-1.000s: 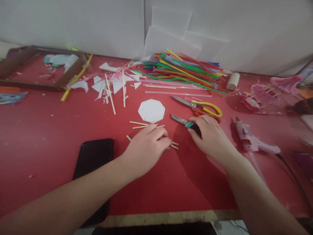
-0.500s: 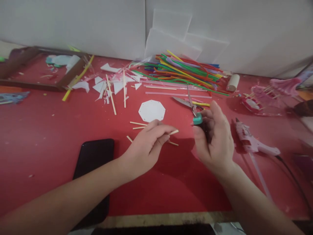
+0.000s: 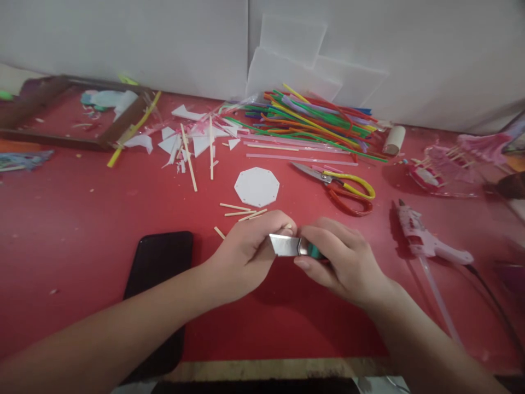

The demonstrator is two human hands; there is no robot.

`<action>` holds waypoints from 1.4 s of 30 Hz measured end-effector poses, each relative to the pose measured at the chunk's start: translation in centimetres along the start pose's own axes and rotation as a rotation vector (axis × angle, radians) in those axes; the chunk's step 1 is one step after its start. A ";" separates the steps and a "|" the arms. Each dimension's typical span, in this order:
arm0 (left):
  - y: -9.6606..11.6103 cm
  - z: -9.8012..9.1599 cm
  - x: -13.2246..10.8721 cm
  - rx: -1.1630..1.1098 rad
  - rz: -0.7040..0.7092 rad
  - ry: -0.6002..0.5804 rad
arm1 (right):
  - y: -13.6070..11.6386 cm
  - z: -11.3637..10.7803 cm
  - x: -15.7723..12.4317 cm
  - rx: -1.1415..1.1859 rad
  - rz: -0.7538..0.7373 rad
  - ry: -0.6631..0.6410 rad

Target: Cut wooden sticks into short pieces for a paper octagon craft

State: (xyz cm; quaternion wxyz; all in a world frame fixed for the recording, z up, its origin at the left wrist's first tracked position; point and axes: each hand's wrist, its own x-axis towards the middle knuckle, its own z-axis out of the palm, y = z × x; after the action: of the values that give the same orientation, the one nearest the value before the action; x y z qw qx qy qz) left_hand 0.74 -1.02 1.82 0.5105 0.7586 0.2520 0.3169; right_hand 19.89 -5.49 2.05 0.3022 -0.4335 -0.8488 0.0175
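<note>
Right hand (image 3: 348, 262), gripping knife (image 3: 285, 245), has moved leftward over red table (image 3: 287, 328); left hand (image 3: 241, 257) seemingly pinches stick (image 3: 289, 226).

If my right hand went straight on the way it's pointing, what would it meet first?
Most likely your left hand, just past the cutter blade that your right hand holds; whether they already touch, I can't tell.

I face a pale grey wall (image 3: 123, 44) with a vertical seam (image 3: 248, 38), behind my red surface (image 3: 98, 230).
</note>
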 end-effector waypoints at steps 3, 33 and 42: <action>0.0 0.0 0.0 0.000 0.018 -0.034 | -0.2 -0.1 0.0 -0.001 0.001 -0.010; 0.1 0.1 -0.2 -0.002 0.155 -0.113 | -0.6 -0.1 -0.3 0.116 0.101 -0.142; 0.4 0.2 0.0 -0.019 0.102 -0.100 | -0.6 0.0 -0.3 0.167 0.111 -0.160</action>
State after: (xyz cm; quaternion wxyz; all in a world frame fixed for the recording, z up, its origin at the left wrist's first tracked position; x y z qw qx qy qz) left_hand 0.90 -1.33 2.11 0.5128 0.7805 0.1840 0.3066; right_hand 19.62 -6.06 2.12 0.2671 -0.4505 -0.8404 0.1394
